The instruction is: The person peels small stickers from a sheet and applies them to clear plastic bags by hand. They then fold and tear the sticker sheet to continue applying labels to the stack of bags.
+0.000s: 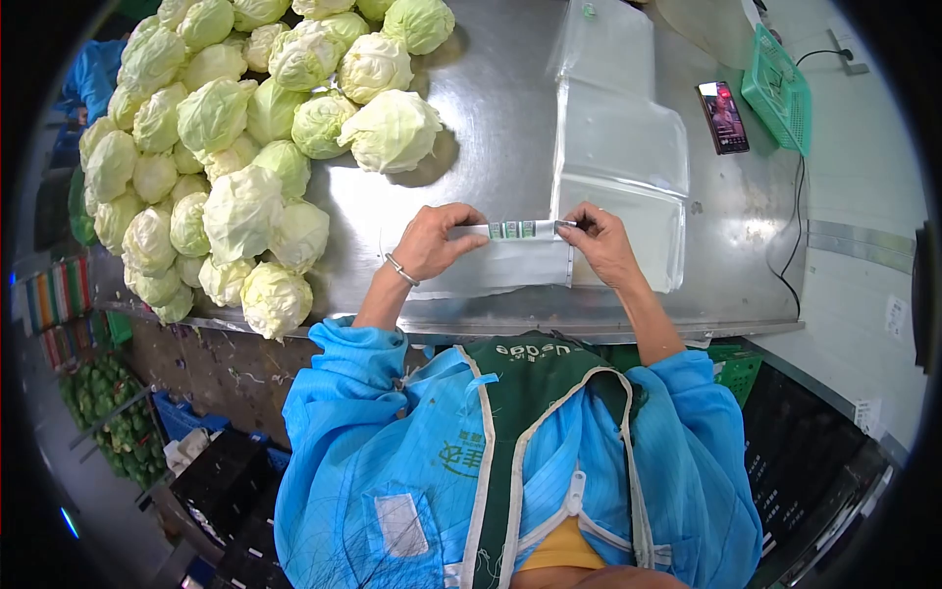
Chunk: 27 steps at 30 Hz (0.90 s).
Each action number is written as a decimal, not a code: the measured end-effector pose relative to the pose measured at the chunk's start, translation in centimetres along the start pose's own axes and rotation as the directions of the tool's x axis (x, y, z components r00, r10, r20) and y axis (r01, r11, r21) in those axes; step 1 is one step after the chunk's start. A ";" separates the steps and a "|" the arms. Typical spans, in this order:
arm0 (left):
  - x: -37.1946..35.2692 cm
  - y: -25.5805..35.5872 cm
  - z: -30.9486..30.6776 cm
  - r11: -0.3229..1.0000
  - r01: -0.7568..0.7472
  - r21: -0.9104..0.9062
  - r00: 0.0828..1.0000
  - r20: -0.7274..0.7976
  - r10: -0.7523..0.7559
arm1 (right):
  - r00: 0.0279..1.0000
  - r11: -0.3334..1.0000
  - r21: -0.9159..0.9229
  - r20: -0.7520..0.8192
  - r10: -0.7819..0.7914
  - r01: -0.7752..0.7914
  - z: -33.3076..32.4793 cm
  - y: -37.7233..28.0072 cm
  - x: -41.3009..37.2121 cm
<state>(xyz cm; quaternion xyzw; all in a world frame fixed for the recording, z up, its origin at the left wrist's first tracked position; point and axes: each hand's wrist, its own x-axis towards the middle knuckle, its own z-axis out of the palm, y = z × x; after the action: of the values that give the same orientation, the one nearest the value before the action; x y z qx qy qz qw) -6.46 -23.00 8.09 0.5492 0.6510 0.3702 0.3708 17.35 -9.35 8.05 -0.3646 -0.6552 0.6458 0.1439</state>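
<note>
My left hand (439, 241) pinches the left end of a white strip (530, 230) with green printed labels. At the strip's right end, my right hand (596, 241) has thumb and fingers pressed together on it, with something small and dark at the fingertips. Below the strip a white sheet (500, 265) lies on the metal table (491, 118). Clear plastic bags (623, 137) lie overlapping just beyond and to the right of my right hand.
Many cabbages (240, 211) are heaped on the table's left part. A phone (723, 118) and a green basket (777, 88) with a cable beside it are at the right. Crates and a pile of green produce (113, 417) stand below the table at left.
</note>
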 end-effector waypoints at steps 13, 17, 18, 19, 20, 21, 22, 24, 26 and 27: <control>0.0 0.1 0.7 0.992 0.127 0.014 0.990 0.051 -0.128 | 0.994 0.986 -0.131 0.039 -0.099 0.103 -0.9 -1.3 -0.6; 0.4 0.3 0.9 0.987 0.126 0.099 0.988 0.077 -0.134 | 0.969 0.907 -0.367 0.204 -0.138 0.207 -1.9 -2.4 0.5; 0.5 0.5 0.9 0.984 0.126 0.123 0.987 0.081 -0.137 | 0.961 0.868 -0.446 0.252 -0.111 0.217 -2.0 -2.6 0.6; 0.6 0.6 0.9 0.984 0.123 0.126 0.988 0.078 -0.133 | 0.969 0.846 -0.500 0.237 -0.075 0.188 -2.0 -2.8 0.6; 0.7 0.6 1.0 0.984 0.120 0.130 0.989 0.075 -0.131 | 0.974 0.819 -0.551 0.221 -0.039 0.158 -1.8 -3.1 0.7; 0.8 0.7 1.0 0.984 0.119 0.132 0.989 0.071 -0.129 | 0.979 0.789 -0.601 0.204 -0.003 0.128 -1.7 -3.3 0.8; 0.8 0.7 1.0 0.984 0.114 0.137 0.990 0.067 -0.124 | 0.979 0.798 -0.592 0.204 0.015 0.111 -1.7 -3.1 0.8; 0.8 0.8 0.9 0.983 0.106 0.148 0.992 0.059 -0.115 | 0.978 0.816 -0.573 0.204 0.049 0.078 -1.8 -2.7 0.8; 0.8 0.6 1.0 0.981 0.119 0.151 0.989 0.065 -0.130 | 0.974 0.847 -0.531 0.191 0.124 -0.004 -1.7 -2.5 0.8; 0.8 0.6 1.0 0.980 0.125 0.153 0.988 0.069 -0.137 | 0.969 0.860 -0.509 0.185 0.161 -0.046 -1.7 -2.5 0.8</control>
<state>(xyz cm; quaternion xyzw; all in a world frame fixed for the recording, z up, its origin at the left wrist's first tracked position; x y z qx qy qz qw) -5.42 -22.05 8.07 0.5455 0.6963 0.2735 0.3779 17.22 -7.35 10.38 -0.3503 -0.7912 0.4971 -0.0644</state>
